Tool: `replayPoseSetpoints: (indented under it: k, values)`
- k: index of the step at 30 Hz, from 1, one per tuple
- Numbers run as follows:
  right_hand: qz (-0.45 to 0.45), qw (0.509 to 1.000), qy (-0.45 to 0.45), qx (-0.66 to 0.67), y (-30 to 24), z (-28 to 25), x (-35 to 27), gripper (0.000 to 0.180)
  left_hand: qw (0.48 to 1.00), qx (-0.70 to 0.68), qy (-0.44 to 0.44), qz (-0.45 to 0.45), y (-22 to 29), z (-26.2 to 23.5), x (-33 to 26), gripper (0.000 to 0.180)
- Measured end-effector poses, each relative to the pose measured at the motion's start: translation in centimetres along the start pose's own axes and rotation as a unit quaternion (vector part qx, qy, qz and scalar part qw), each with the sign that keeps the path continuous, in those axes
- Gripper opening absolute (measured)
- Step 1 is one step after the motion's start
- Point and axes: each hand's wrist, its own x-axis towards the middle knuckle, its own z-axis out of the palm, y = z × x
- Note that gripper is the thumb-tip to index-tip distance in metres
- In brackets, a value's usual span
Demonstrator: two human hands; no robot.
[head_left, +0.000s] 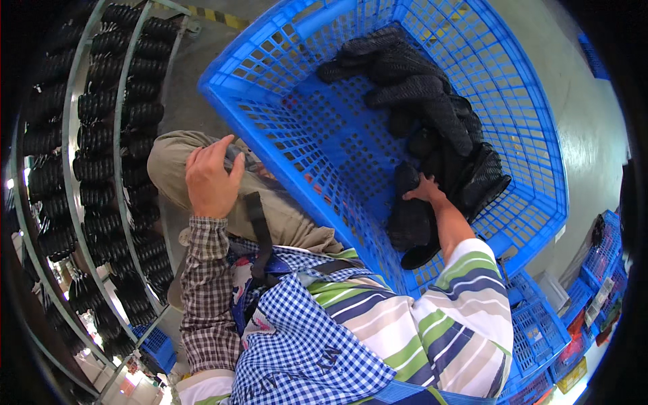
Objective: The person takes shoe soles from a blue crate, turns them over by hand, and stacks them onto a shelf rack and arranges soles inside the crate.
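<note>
A large blue plastic basket [290, 177] stands tilted in front of me, its near wall against my leg. Inside, along its right side, lies a heap of black shoe soles [412, 91], long and rounded with ribbed surfaces. My right hand [425, 189] reaches over the rim into the basket. Its fingers are bent round a black shoe sole [406, 178] at the near end of the heap; some fingertips are hidden. My left hand [214, 177] holds nothing, its fingers apart and slightly curled, above my knee beside the basket's left rim.
On the left stands a metal rack [123, 101] packed with rows of black soles [93, 165]. More blue baskets [536, 324] are stacked at the lower right. A small blue basket [156, 347] sits low by the rack. Yellow-black tape [226, 18] marks the floor.
</note>
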Motion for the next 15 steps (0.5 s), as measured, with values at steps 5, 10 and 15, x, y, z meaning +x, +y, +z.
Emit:
replayPoseSetpoints:
  k: [5, 10, 15]
  values:
    - [-0.216, 0.943, 0.037, 0.251, 4.7, 1.5, -1.4, 0.115, 1.0, -0.029, 0.012, 0.0, -0.6, 0.1, 0.0, 0.033]
    - [-0.226, 0.908, -0.075, 0.345, 8.0, 1.7, -2.4, 0.111, 0.997, -0.068, 0.036, -0.009, -0.6, 0.0, 0.2, 0.031]
    - [-0.104, 0.946, -0.151, 0.267, 1.1, -2.1, -7.2, 0.096, 0.996, -0.068, 0.047, -0.042, -1.7, -0.7, -1.2, 0.033]
